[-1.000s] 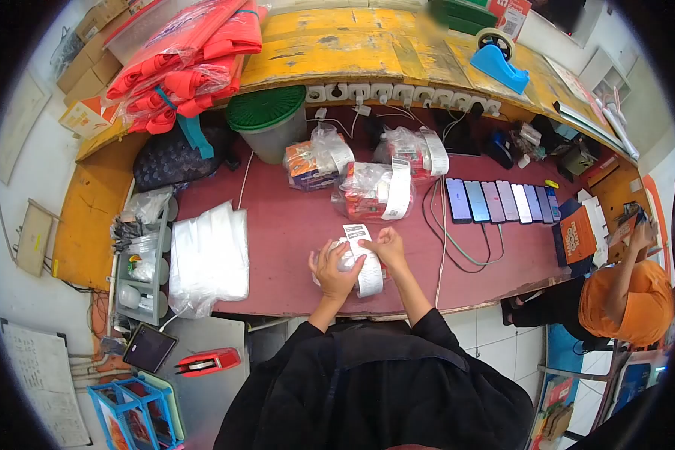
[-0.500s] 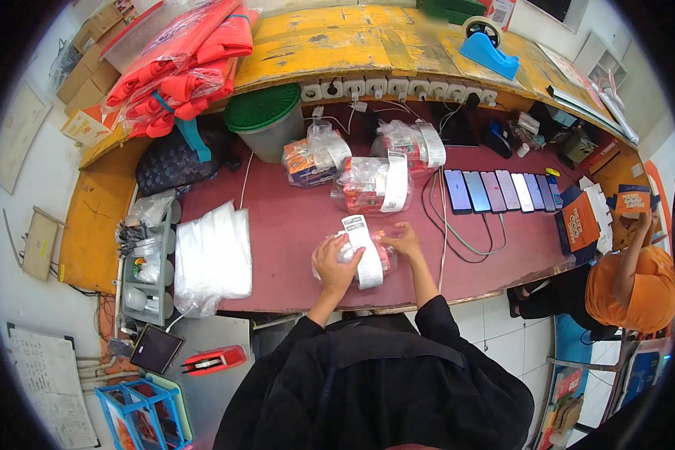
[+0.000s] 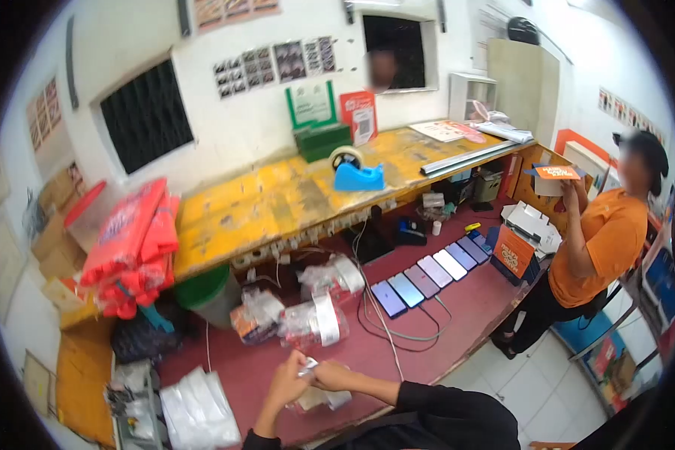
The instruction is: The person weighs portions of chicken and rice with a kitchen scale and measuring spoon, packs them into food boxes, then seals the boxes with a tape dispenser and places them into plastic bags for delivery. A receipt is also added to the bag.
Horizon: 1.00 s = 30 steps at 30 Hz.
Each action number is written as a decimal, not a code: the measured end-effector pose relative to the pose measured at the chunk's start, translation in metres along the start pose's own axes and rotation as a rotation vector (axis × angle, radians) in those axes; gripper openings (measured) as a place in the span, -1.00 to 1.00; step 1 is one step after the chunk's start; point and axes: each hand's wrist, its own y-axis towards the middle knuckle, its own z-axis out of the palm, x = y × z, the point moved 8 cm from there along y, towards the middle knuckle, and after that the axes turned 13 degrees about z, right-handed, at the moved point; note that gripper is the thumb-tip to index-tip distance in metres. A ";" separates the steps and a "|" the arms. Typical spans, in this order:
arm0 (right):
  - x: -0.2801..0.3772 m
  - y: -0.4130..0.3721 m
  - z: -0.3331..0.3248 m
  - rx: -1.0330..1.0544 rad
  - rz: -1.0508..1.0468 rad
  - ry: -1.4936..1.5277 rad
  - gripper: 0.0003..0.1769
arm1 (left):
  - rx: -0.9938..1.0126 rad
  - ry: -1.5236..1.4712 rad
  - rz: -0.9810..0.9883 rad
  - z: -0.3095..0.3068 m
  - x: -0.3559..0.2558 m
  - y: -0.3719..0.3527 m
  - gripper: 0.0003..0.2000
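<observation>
Both of my hands meet over a plastic-wrapped package [image 3: 319, 399] near the front edge of the red table. My left hand [image 3: 289, 380] is closed, pinching a small pale piece [image 3: 307, 365] whose nature is unclear. Close beside it, my right hand [image 3: 336, 376] is also closed, its fingertips against that piece; anything inside them is hidden. Beyond my hands lie a wrapped package with a white label [image 3: 313, 322], an orange and blue wrapped package [image 3: 256, 316] and a third wrapped package [image 3: 331, 279].
Phones [image 3: 425, 274] lie in a row with cables beside them. White plastic bags [image 3: 199, 411] are at the left front. A blue tape dispenser [image 3: 358, 178] sits on the yellow shelf [image 3: 277, 204]. A person in orange [image 3: 611, 240] stands at the right holding a box.
The view has tilted up and turned right, showing the wall and more of the other person. My hands have come together, closed at the small pale piece, above the package.
</observation>
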 end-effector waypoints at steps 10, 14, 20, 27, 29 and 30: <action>-0.035 -0.040 -0.381 -0.600 -0.192 0.179 -0.85 | -0.212 -0.617 0.688 -0.033 -0.231 0.150 -0.51; -0.050 -0.027 -0.520 -0.797 -0.310 -0.185 -0.85 | -0.396 -0.789 0.812 -0.027 -0.221 0.171 -0.57; -0.129 0.080 -0.711 -1.050 -0.264 -0.366 -0.79 | -0.594 -0.950 0.267 0.050 -0.081 0.190 -0.85; -0.257 0.230 -0.775 -0.967 -0.045 -0.540 -0.76 | -1.079 -0.780 -0.504 0.095 0.016 0.025 -0.88; -0.299 0.256 -0.779 -0.919 0.142 -0.286 -0.80 | -1.194 -0.577 -0.661 0.108 0.061 -0.070 -0.84; -0.309 0.270 -0.773 -1.012 0.079 -0.724 -0.82 | -1.196 -0.423 -0.664 0.115 0.094 -0.128 -0.76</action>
